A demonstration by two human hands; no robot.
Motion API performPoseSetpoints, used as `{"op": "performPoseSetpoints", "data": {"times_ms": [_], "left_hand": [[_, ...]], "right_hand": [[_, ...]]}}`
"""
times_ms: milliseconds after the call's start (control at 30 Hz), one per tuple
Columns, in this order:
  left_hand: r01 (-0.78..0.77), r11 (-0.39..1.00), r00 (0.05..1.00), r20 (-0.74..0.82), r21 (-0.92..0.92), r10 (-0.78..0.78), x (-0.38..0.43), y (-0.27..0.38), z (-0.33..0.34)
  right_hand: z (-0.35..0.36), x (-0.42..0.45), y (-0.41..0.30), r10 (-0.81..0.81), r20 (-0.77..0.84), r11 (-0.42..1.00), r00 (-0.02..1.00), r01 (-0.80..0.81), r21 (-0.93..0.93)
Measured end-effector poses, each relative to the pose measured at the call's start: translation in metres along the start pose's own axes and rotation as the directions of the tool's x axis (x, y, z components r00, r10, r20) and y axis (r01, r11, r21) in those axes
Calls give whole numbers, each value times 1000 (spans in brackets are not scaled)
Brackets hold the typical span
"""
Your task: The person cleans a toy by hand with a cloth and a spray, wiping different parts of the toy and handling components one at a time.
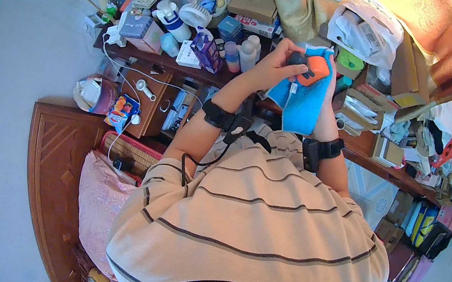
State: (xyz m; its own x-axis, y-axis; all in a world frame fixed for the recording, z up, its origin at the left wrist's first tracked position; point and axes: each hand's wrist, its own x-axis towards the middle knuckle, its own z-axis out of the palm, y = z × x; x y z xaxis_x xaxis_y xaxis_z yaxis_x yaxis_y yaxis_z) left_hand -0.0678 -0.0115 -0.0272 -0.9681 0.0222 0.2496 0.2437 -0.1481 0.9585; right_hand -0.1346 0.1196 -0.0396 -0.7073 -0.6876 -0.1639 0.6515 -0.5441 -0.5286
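Near the top centre, my left hand (283,66) grips a small black and orange object (313,71) by its rounded black end. Its exact kind cannot be told. A blue cloth (304,109) with a small white tag hangs beneath and behind the object. My right hand (332,80) holds this cloth from the right side, and most of its fingers are hidden behind the cloth. The orange part rests against the cloth. Both forearms wear black straps with small devices, and a black cable runs from the left one.
A crowded dark wooden desk (230,79) spans the top, with a white-and-blue bottle (173,22), a purple carton (208,49), a small white fan (195,15) and cardboard boxes. A white plastic bag (365,32) lies to the right. An open wooden drawer (146,102) juts out at left.
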Motion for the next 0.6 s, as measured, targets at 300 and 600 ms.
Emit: {"op": "performPoseSetpoints", "data": {"times_ms": [300, 600], "left_hand": [[94, 987, 996, -17, 129, -93, 0, 3, -2], [80, 927, 996, 9, 367, -90, -1, -2, -11]], "right_hand": [[-29, 4, 12, 110, 65, 994, 992, -110, 9], [-22, -10, 9, 166, -109, 976, 980, -179, -124]]}}
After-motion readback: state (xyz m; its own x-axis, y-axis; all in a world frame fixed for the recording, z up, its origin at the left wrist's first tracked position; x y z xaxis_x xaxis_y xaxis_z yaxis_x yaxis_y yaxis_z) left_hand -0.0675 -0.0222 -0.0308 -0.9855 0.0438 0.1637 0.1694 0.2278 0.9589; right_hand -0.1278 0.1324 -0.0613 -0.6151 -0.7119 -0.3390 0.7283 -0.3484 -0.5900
